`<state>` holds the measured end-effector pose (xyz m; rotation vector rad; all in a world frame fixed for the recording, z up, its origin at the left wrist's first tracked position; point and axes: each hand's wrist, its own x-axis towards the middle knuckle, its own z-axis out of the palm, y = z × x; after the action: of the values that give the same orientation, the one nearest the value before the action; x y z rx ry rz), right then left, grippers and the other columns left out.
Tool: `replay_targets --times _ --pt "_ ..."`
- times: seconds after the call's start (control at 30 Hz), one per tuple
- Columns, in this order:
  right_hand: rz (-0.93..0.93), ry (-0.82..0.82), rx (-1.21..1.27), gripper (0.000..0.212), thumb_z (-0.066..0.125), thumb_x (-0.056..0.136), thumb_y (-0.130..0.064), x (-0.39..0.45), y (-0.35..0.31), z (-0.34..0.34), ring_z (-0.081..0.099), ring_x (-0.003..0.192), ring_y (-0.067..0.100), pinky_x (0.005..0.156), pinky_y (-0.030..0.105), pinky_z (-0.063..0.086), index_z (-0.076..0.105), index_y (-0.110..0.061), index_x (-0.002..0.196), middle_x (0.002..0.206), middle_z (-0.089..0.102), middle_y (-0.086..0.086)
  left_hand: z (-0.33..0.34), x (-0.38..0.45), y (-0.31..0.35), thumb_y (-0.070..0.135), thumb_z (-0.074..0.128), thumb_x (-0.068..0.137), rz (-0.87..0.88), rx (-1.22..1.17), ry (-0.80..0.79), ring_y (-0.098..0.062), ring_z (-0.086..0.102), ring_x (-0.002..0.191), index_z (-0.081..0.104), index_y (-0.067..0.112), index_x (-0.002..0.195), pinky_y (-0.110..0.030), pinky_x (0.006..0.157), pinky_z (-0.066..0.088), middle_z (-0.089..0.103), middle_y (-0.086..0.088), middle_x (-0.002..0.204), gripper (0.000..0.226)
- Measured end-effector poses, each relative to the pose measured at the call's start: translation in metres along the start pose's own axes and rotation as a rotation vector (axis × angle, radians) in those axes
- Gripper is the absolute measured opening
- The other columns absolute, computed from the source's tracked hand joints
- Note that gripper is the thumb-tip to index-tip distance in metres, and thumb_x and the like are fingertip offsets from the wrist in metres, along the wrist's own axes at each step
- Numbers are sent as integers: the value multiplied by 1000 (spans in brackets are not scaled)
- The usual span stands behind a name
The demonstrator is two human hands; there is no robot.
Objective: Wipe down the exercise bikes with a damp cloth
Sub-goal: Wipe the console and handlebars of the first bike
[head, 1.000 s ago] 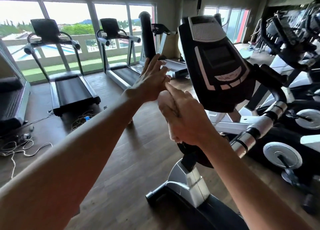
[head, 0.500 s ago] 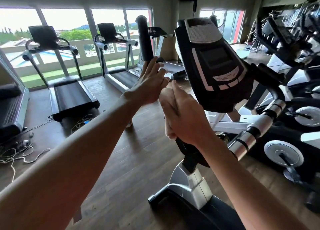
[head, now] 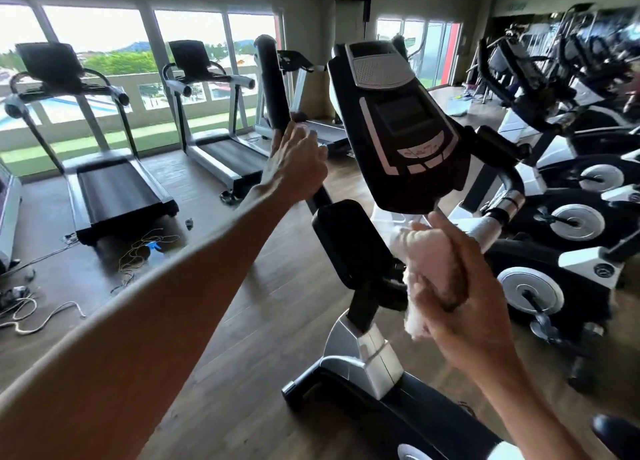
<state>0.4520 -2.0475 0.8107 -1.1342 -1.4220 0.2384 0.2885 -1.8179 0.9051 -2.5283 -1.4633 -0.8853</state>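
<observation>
I face a wood-plank floor [head: 263,307], two treadmills [head: 114,189] before tall daylit windows [head: 104,40], loose cables [head: 31,307] lying left.

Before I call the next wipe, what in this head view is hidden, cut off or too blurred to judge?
- Handlebar: the stretch under the left hand is covered by it.
- Cloth: partly wrapped by the right hand; motion blur hides whether it touches the bike.
- Console: button labels too small, screen dark.
- Bike base: cut off by the bottom edge.
- Bikes at far right: blurred.
</observation>
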Motion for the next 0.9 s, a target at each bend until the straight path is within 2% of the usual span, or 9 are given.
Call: replay_targets --times 0.07,0.13,0.2,0.27,0.37,0.5,0.6,0.7,0.9 --pt "87 150 -94 59 66 89 1 5 5 -13 65 69 -1 56 15 54 45 -15 142 97 65 -19 -4 -17 27 26 38 102 18 -56 31 -27 59 117 68 8 105 -45 117 28 66 -11 117 35" --pt "148 29 -177 48 61 97 -14 12 13 -6 64 72 0 56 15 52 42 -12 141 94 58 -11 1 -37 52 28 38 101 47 -2 -27 -27 63 106 70 11 96 -45 110 36 68 -11 109 37" --pt "193 -235 -323 47 47 102 -42 12 23 7 61 109 12 86 28 54 39 -15 140 117 58 5 13 -52 67 35 36 102 19 146 -112 -29 60 112 70 11 101 -48 115 30 67 -14 114 41" --pt "212 -430 -513 62 33 104 -49 16 29 5 26 149 21 121 42 25 27 -12 154 157 35 10 22 -61 72 40 33 102 6 303 -117 -28 59 117 69 12 104 -52 120 20 67 -14 115 46" --pt "151 -622 -505 75 31 104 -50 24 35 -18 17 151 14 122 31 14 3 -11 160 165 21 9 25 -65 76 37 33 103 15 371 -95 -28 60 117 68 12 105 -53 121 18 68 -13 115 43" --pt "19 -400 -456 79 32 102 -55 9 45 7 42 133 21 110 49 41 -6 -17 159 156 33 11 26 -64 83 32 38 101 -20 431 -75 -30 61 114 68 9 106 -53 119 24 68 -15 114 38" --pt "-12 -242 -425 88 40 95 -56 -5 37 27 18 151 24 120 47 27 -2 -14 160 167 4 8 27 -64 85 30 39 101 -44 426 -76 -31 61 116 70 10 105 -52 119 24 69 -15 114 37" --pt "-92 -395 -442 106 64 88 -47 -8 48 11 -4 155 16 122 40 12 -7 -14 159 167 -5 4 27 -65 84 30 37 103 -48 417 -68 -31 61 116 71 11 103 -51 120 22 69 -15 116 39" --pt "-116 -153 -514 98 63 87 -58 -7 52 32 43 131 36 104 48 44 21 0 154 141 40 22 30 -66 84 34 30 105 -86 368 -26 -27 61 118 72 11 104 -45 119 22 70 -11 119 48"
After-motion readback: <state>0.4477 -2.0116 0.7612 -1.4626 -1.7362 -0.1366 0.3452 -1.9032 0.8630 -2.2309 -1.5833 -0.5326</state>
